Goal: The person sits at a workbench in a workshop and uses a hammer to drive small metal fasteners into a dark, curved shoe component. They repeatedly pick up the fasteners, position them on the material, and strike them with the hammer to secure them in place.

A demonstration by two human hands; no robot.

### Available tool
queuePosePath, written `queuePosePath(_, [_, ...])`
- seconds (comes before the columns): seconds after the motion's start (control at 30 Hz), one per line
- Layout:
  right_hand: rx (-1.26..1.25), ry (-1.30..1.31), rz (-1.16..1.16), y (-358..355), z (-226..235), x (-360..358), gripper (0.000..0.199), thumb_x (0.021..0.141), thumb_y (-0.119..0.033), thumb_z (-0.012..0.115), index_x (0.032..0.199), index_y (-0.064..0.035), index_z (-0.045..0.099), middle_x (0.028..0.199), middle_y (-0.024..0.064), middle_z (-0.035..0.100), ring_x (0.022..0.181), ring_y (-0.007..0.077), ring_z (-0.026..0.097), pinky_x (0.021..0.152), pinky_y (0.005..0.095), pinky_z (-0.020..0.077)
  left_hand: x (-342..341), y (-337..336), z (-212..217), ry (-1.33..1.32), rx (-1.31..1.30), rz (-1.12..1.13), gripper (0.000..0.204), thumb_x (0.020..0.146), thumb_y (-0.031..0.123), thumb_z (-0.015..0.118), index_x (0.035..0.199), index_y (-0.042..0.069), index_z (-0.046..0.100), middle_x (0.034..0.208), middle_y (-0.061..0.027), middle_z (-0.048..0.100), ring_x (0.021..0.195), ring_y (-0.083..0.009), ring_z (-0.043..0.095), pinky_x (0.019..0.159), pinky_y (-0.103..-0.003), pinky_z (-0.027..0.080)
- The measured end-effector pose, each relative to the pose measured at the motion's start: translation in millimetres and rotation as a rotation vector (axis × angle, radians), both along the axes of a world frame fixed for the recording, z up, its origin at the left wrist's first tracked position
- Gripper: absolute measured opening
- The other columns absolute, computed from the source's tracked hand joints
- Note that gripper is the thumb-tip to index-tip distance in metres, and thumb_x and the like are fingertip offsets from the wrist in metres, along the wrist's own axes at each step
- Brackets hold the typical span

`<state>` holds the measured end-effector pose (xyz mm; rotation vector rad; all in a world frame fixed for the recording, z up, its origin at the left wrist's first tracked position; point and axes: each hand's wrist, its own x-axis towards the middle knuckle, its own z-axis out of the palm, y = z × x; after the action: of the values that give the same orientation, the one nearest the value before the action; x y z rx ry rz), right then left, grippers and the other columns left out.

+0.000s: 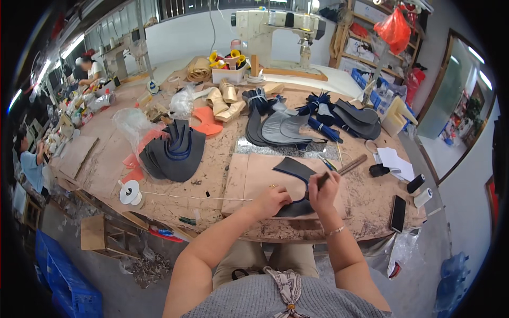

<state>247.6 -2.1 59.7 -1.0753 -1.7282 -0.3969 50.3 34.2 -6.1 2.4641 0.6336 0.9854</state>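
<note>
A dark, curved shoe-upper piece [294, 168] with a blue inner edge lies on the pale board in front of me. My left hand [273, 200] has its fingers bent together on the left side of its curve, pinching the edge. My right hand [324, 193] is closed round a wooden-handled tool [352, 165] at the right side of the curve. Its handle points up and right; its dark end is mostly hidden by my fingers. A thin white tape [212, 199] runs from a white spool [130, 192] to my left hand.
Stacks of dark upper pieces lie left [175, 151] and behind [278, 127] the board [246, 175]. Small scissors [327, 162] rest by the tool handle. At right are a phone [397, 213], thread spools [416, 184] and white paper [396, 163]. A sewing machine [278, 32] stands behind.
</note>
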Motion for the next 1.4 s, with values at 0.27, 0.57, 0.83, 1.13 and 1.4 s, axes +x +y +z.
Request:
queuePosePath(0.27, [-0.106, 0.148, -0.011, 6.5, -28.2, -11.5, 0.013, 0.084, -0.010, 0.068, 0.077, -0.0055, 0.058, 0.071, 0.0074, 0.057, 0.069, 0.0287, 0.057, 0.077, 0.0391, 0.0394, -14.9, -25.9, 15.4, -0.045, 0.097, 0.282, 0.015, 0.085, 0.015, 0.070, 0.096, 0.005, 0.065, 0.095, -0.0098, 0.061, 0.096, -0.0314, 0.060, 0.084, -0.042, 0.048])
queuePosePath(0.57, [-0.083, 0.096, -0.016, 4.8, -27.9, -18.4, 0.012, 0.085, -0.012, 0.069, 0.079, -0.0068, 0.060, 0.069, 0.0057, 0.057, 0.067, 0.0264, 0.055, 0.077, 0.0393, 0.0383, -49.2, -40.6, 10.5, 0.251, 0.123, 0.416, 0.016, 0.089, 0.022, 0.067, 0.096, 0.010, 0.058, 0.095, -0.0081, 0.056, 0.090, -0.0318, 0.061, 0.076, -0.045, 0.049])
queuePosePath(0.83, [-0.063, 0.120, -0.014, -0.5, -25.9, -18.1, 0.013, 0.085, -0.012, 0.069, 0.077, -0.0073, 0.060, 0.069, 0.0044, 0.057, 0.067, 0.0252, 0.055, 0.078, 0.0384, 0.0383, -62.2, -0.5, 14.8, 0.261, -0.001, 0.359, 0.011, 0.091, 0.018, 0.065, 0.090, 0.008, 0.060, 0.091, -0.0095, 0.059, 0.075, -0.0340, 0.062, 0.066, -0.045, 0.051])
queuePosePath(1.13, [-0.050, 0.134, -0.031, 3.4, -27.6, -17.9, 0.012, 0.084, -0.012, 0.070, 0.078, -0.0073, 0.060, 0.070, 0.0048, 0.058, 0.066, 0.0256, 0.056, 0.078, 0.0386, 0.0386, -24.9, -5.1, 32.8, 0.104, 0.235, 0.346, 0.013, 0.083, 0.019, 0.070, 0.096, 0.014, 0.069, 0.095, -0.0020, 0.064, 0.108, -0.0242, 0.057, 0.090, -0.041, 0.041])
queuePosePath(1.4, [-0.056, 0.132, -0.008, 0.3, -27.9, -13.6, 0.013, 0.084, -0.011, 0.070, 0.077, -0.0069, 0.059, 0.070, 0.0055, 0.059, 0.066, 0.0263, 0.056, 0.076, 0.0394, 0.0388, -11.0, 8.4, 14.7, 0.188, 0.013, -0.026, 0.008, 0.083, 0.010, 0.069, 0.088, 0.014, 0.074, 0.092, -0.0029, 0.067, 0.091, -0.0266, 0.064, 0.085, -0.040, 0.047])
